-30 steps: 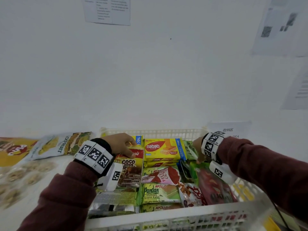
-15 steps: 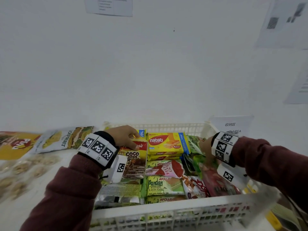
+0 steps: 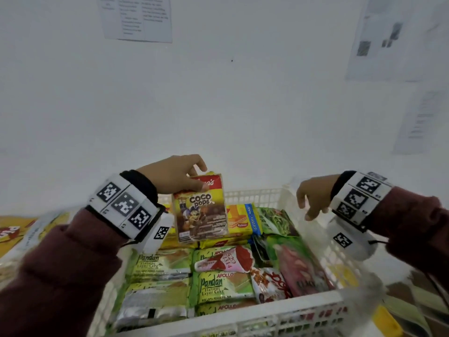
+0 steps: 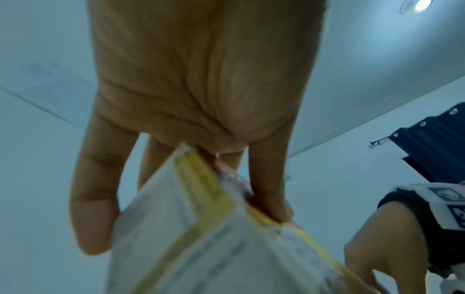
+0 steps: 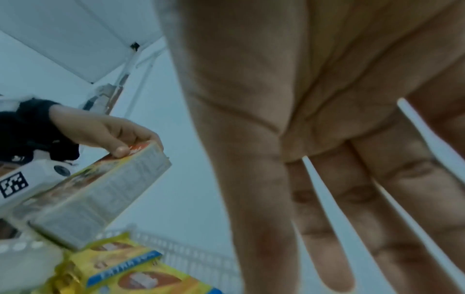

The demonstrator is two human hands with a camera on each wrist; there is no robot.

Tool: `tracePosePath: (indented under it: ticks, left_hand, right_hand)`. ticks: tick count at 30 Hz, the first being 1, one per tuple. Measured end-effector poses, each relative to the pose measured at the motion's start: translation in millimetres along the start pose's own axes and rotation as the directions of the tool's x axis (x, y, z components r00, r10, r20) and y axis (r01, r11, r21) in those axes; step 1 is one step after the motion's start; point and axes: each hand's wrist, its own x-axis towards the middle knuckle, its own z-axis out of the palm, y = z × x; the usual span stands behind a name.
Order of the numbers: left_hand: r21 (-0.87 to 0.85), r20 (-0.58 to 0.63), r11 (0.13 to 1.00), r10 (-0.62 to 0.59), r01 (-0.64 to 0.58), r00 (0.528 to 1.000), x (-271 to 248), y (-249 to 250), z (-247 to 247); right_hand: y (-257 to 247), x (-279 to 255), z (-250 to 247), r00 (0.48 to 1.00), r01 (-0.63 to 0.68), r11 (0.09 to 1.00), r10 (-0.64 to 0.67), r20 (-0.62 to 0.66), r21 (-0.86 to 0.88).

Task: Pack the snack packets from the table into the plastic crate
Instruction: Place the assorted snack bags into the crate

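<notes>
My left hand pinches the top of a Coco Pops box and holds it upright above the far left of the white plastic crate. The left wrist view shows the thumb and fingers clamped on the box, and it appears again in the right wrist view. My right hand hovers over the crate's far right corner with fingers hanging straight and nothing in it; its fingers are spread. The crate is filled with packets: yellow wafer packs, green Pandan cakes, a pink cone packet.
On the table left of the crate lie a yellow packet and a pale packet, both blurred. A white wall with taped papers stands right behind the crate. A yellow item lies beside the crate's near right corner.
My left hand has lifted the Coco Pops box out of the crate and stood it upright. My right hand has risen from the packets at the crate's right side.
</notes>
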Motion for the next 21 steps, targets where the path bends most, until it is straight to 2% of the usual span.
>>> tracePosePath:
  ticks: [4,6,10,15,18,20,21]
  left_hand:
    - [0.053,0.046,0.991,0.117,-0.119,0.992,36,48,10]
    - [0.08,0.087,0.985,0.147,-0.154,0.985,62,69,26]
    - [0.154,0.133,0.979,0.116,-0.137,0.984,116,97,73]
    - [0.195,0.196,0.98,-0.012,-0.027,0.981,159,108,132]
    - [0.285,0.142,0.959,-0.042,0.0,0.989,166,113,151]
    - [0.355,0.085,0.935,-0.016,-0.015,0.996,163,116,150]
    - [0.371,0.093,0.928,-0.003,-0.032,0.996,161,116,148]
  right_hand:
    - [32,-14,9,0.993,-0.095,0.995,0.097,-0.067,0.036]
    - [40,-12,26,0.994,-0.095,0.994,0.098,-0.056,0.06]
    - [51,6,60,0.999,0.012,0.972,-0.019,0.029,0.234]
    - [66,17,77,0.991,0.13,0.94,-0.137,0.001,0.315]
    - [71,20,81,0.979,0.195,0.928,-0.201,-0.013,0.318]
    - [74,23,83,0.972,0.233,0.923,-0.234,-0.035,0.306]
    - [74,24,84,0.968,0.248,0.922,-0.246,-0.046,0.298]
